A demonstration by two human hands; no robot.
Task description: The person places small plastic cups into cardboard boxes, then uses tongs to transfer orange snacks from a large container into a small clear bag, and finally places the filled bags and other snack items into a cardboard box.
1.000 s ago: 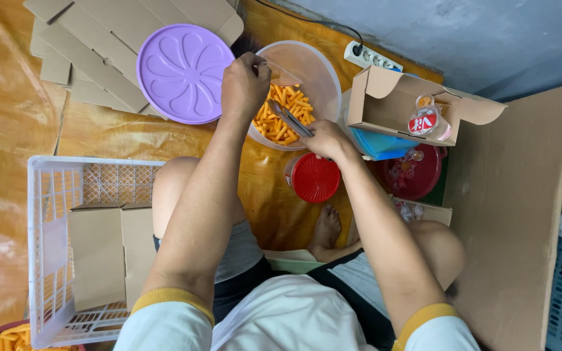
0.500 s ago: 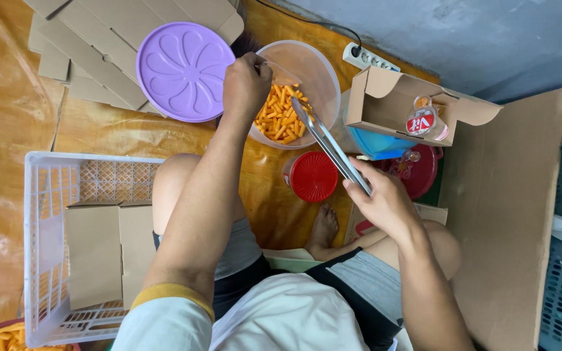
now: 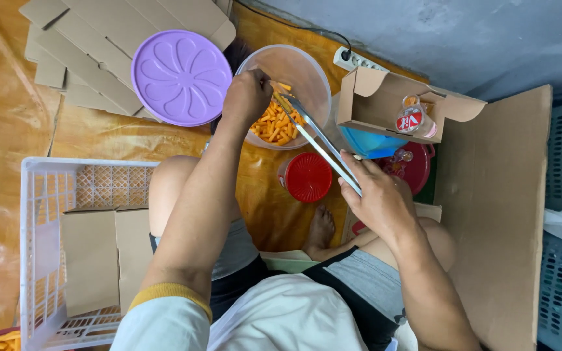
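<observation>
Gripping metal tongs [image 3: 317,140] in our closed right hand [image 3: 375,198], we reach their tips into the tub [image 3: 307,71] of orange sticks [image 3: 271,123] ahead; our left hand [image 3: 247,97] pinches its near rim.

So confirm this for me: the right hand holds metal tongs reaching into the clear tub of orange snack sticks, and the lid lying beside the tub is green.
One detail is wrong: the lid beside the clear tub is purple, not green, as the head view shows. The rest holds: the right hand holds metal tongs reaching into the tub of orange snack sticks.
</observation>
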